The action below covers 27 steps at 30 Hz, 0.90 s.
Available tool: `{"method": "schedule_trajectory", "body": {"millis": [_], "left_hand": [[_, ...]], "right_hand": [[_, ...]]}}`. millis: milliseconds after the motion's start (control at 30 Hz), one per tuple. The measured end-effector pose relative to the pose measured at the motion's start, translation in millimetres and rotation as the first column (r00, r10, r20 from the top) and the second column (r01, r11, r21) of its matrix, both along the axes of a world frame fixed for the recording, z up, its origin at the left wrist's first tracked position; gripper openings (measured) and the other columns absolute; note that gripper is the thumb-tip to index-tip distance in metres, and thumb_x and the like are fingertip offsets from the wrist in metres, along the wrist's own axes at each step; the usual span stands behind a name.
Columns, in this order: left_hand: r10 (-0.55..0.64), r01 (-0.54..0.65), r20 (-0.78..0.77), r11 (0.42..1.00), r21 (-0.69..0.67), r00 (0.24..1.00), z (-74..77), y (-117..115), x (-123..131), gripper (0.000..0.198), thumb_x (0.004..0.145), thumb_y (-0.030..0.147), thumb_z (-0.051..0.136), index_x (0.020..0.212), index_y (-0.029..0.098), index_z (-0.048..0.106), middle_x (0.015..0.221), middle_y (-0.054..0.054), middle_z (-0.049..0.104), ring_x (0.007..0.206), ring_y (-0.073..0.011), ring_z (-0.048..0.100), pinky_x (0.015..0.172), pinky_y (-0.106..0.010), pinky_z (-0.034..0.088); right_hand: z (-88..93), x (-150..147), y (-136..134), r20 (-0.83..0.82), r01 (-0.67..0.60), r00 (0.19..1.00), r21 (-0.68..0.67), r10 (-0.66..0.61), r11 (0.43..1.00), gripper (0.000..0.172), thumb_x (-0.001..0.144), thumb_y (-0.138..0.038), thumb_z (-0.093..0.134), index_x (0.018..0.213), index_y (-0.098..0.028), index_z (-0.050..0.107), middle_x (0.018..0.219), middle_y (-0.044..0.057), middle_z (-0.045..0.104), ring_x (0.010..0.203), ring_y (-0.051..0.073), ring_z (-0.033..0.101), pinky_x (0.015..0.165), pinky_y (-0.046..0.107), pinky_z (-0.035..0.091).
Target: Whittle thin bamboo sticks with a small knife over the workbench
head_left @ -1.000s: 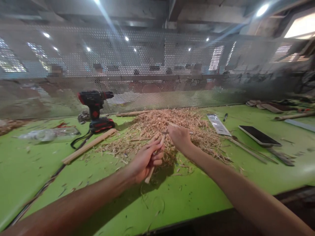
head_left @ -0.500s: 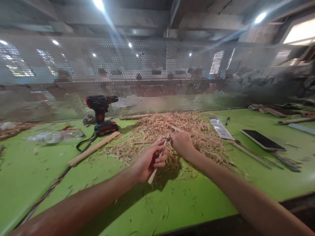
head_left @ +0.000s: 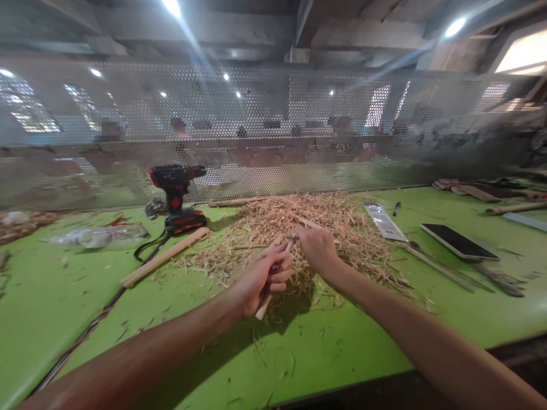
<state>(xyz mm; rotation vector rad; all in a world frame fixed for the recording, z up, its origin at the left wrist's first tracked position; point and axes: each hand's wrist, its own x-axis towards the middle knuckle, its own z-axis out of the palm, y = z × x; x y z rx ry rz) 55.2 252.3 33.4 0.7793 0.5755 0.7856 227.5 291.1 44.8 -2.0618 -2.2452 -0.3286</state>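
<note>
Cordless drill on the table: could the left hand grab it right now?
Probably not straight away: the left hand is closed around a thin wooden stick. Otherwise the way looks fairly free, with a wooden strip lying before the drill.

No legible text; markings on white packet (head_left: pixel 385 222) and drill (head_left: pixel 170 179) too blurred.

The stick (head_left: pixel 262 308) is pale tan, the tabletop (head_left: pixel 342 347) green.
</note>
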Motion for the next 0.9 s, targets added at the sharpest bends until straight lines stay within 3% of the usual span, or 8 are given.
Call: {"method": "schedule_trajectory", "body": {"millis": [133, 233, 300, 433, 500, 767, 867, 900], "left_hand": [[-0.158, 0.159, -0.019, 0.987, 0.040, 0.987, 10.6, -15, 1, 0.020, 0.099, 0.020, 0.060, 0.119, 0.018, 0.062, 0.072, 0.006, 0.048, 0.044, -0.0023, 0.026, 0.042, -0.016, 0.012], [-0.094, 0.093, 0.010, 0.995, 0.043, 0.996, 13.1, -12, 1, 0.019, 0.099, 0.016, 0.057, 0.117, 0.017, 0.061, 0.068, 0.007, 0.043, 0.044, -0.0027, 0.025, 0.042, -0.016, 0.012], [-0.017, 0.017, 0.005, 0.999, 0.028, 1.000, 9.2, -4, 0, 0.014, 0.097, 0.014, 0.057, 0.111, 0.016, 0.059, 0.067, 0.008, 0.041, 0.044, -0.0026, 0.024, 0.043, -0.016, 0.012], [0.027, -0.028, 0.044, 0.999, 0.034, 0.999, -3.5, 12, 0, 0.006, 0.096, 0.016, 0.059, 0.097, 0.018, 0.053, 0.067, 0.007, 0.046, 0.043, -0.0018, 0.025, 0.042, -0.015, 0.011], [0.023, -0.026, 0.063, 0.998, 0.050, 0.998, -6.6, 15, 0, 0.010, 0.097, 0.019, 0.059, 0.092, 0.018, 0.051, 0.067, 0.006, 0.047, 0.042, -0.0015, 0.026, 0.042, -0.015, 0.010], [-0.009, 0.009, 0.004, 0.999, 0.039, 1.000, 1.4, 6, -2, 0.016, 0.100, 0.021, 0.058, 0.086, 0.018, 0.050, 0.065, 0.008, 0.043, 0.042, -0.0012, 0.023, 0.040, -0.015, 0.012], [-0.133, 0.134, -0.013, 0.989, 0.054, 0.991, 4.8, -5, -2, 0.006, 0.098, 0.020, 0.061, 0.103, 0.017, 0.062, 0.068, 0.006, 0.047, 0.042, -0.0017, 0.024, 0.040, -0.016, 0.013], [-0.179, 0.180, -0.014, 0.982, 0.058, 0.984, 5.9, -8, -2, 0.015, 0.098, 0.020, 0.061, 0.113, 0.017, 0.065, 0.070, 0.005, 0.050, 0.042, -0.0019, 0.025, 0.039, -0.016, 0.013]], "right_hand": [[2.6, 30, 14, -0.042, 0.169, 0.985, 0.021, -0.168, 0.985, 0.034, 0.103, -0.016, 0.044, 0.118, -0.017, 0.075, 0.103, 0.015, 0.079, 0.097, 0.024, 0.073, 0.071, 0.028, 0.041], [4.3, 40, 16, -0.090, 0.210, 0.976, 0.133, -0.199, 0.969, 0.036, 0.105, -0.021, 0.042, 0.117, -0.018, 0.076, 0.103, 0.014, 0.079, 0.095, 0.024, 0.072, 0.071, 0.029, 0.038], [4.7, 33, 12, -0.109, 0.174, 0.982, 0.187, -0.155, 0.967, 0.038, 0.106, -0.024, 0.041, 0.112, -0.019, 0.078, 0.097, 0.012, 0.079, 0.088, 0.023, 0.071, 0.068, 0.029, 0.036], [0.0, 4, -1, -0.080, -0.008, 0.997, 0.099, 0.016, 0.995, 0.037, 0.105, -0.021, 0.040, 0.107, -0.019, 0.077, 0.087, 0.007, 0.078, 0.078, 0.020, 0.068, 0.063, 0.028, 0.033], [-3.3, -6, -6, -0.066, -0.029, 0.997, 0.044, 0.032, 0.999, 0.037, 0.105, -0.018, 0.039, 0.107, -0.019, 0.075, 0.088, 0.008, 0.079, 0.078, 0.021, 0.070, 0.062, 0.028, 0.033], [2.6, -5, -3, 0.030, 0.012, 0.999, 0.008, -0.012, 1.000, 0.036, 0.106, -0.013, 0.038, 0.120, -0.018, 0.071, 0.093, 0.010, 0.079, 0.083, 0.022, 0.074, 0.063, 0.027, 0.040], [5.1, 17, 10, 0.008, 0.141, 0.990, 0.004, -0.141, 0.990, 0.035, 0.105, -0.013, 0.042, 0.119, -0.019, 0.073, 0.099, 0.012, 0.079, 0.092, 0.023, 0.075, 0.067, 0.027, 0.042], [5.1, 26, 15, -0.005, 0.188, 0.982, 0.023, -0.188, 0.982, 0.033, 0.105, -0.014, 0.044, 0.118, -0.019, 0.074, 0.102, 0.014, 0.079, 0.096, 0.023, 0.074, 0.069, 0.027, 0.042]]}}
